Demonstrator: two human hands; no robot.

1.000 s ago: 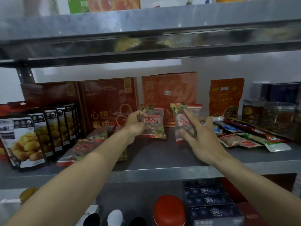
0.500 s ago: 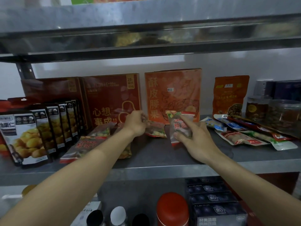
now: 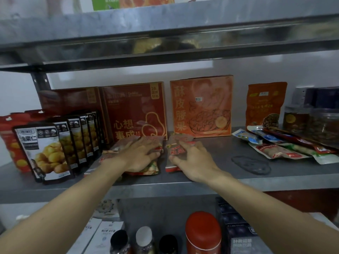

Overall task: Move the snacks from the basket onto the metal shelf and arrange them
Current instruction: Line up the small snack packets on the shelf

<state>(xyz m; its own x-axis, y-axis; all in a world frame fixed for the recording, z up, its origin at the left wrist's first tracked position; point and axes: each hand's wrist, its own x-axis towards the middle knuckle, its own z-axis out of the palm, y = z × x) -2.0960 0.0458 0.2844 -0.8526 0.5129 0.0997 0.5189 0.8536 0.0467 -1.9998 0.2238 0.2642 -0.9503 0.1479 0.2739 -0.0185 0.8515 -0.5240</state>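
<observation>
Pressing down with my left hand [image 3: 141, 154], I have the fingers straight and spread flat on a clear snack packet [image 3: 149, 168] that lies on the metal shelf [image 3: 220, 173], in front of the dark red gift box [image 3: 134, 107]. That packet rests on at least one more like it; a third red-labelled packet [image 3: 108, 156] lies just to its left, partly under my wrist.

My right hand [image 3: 194, 162] holds a second snack packet [image 3: 178, 139] of the same kind, lying flat just beside the first. My thumb is at its left edge and my curled fingers [image 3: 185, 143] are over its top. It sits in front of the orange cashew box [image 3: 201, 107], which stands upright against the back wall.

At the left stands a row of chestnut pouches [image 3: 45, 149], upright one behind another. At the right, an orange bag [image 3: 264, 103] stands near the wall, with clear jars [image 3: 297, 118] beside it and a loose fan of flat sachets [image 3: 275, 151] lying in front.

On the level below I see a red-topped canister [image 3: 202, 231], small bottles [image 3: 145, 235] and dark blue boxes [image 3: 236, 222].
</observation>
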